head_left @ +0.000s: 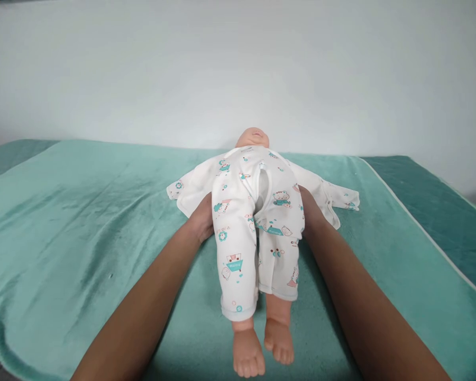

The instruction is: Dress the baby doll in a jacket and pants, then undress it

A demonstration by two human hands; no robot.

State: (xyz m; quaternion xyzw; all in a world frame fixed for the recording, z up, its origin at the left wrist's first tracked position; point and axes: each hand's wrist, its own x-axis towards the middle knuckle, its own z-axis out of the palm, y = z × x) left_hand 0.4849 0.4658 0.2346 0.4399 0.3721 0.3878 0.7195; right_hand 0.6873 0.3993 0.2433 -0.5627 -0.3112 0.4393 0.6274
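A doll (pixel 254 138) lies on its back on a green blanket (pixel 103 211), its white top (pixel 196 182) spread either side of printed trousers (pixel 238 211). The left hand (pixel 203 218) and right hand (pixel 309 210) flank its hips, fingers hidden; I cannot tell their openness or grip.

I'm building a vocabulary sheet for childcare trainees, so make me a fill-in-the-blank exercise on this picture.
The doll lies on its ____.
Its patterned trousers have a ____ background.
Both of its feet are ____, without socks or shoes.
The person's left hand and right hand are on opposite ____ of the doll.
Missing words: back; white; bare; sides.
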